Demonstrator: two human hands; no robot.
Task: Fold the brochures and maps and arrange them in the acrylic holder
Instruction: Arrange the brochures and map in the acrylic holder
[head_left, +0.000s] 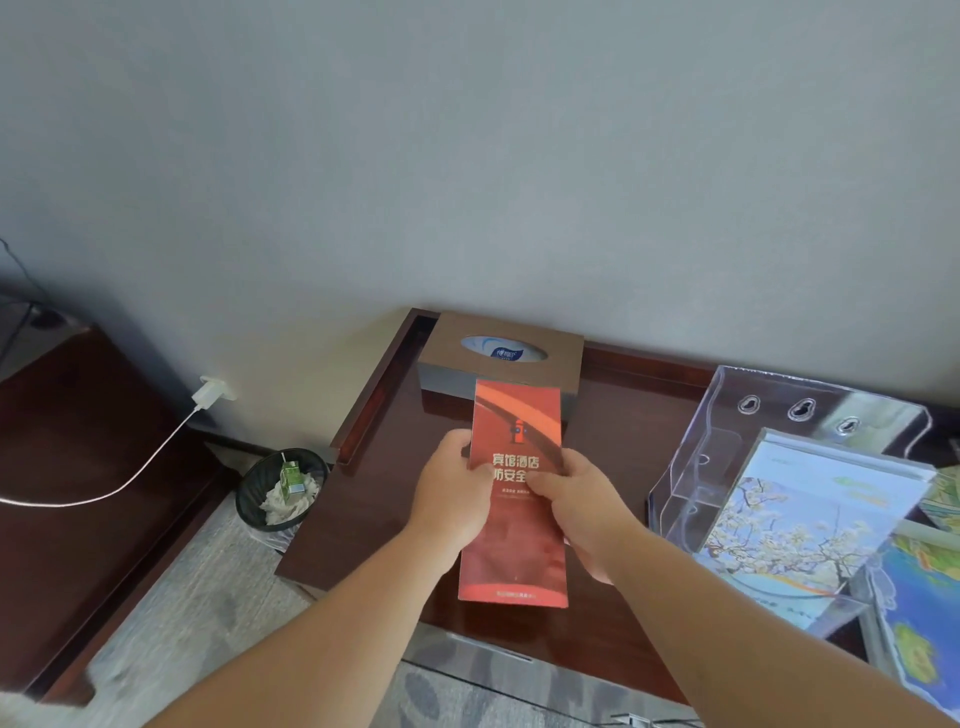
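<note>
Red brochure (514, 499) is pinched at both long edges by left hand (454, 493) and right hand (582, 512) near the desk (623, 415) front edge (folded narrow, likely to fit), acrylic holder (691, 467) alongside toward the right end.

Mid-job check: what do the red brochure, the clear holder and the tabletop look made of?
Red brochure: probably glossy coated paper, thin with a soft sheen. Clear holder: acrylic or similar plastic, see-through with bright edges. Tabletop: dark reddish wood or veneer, seemingly lacquered, since it shows reflections.
</note>
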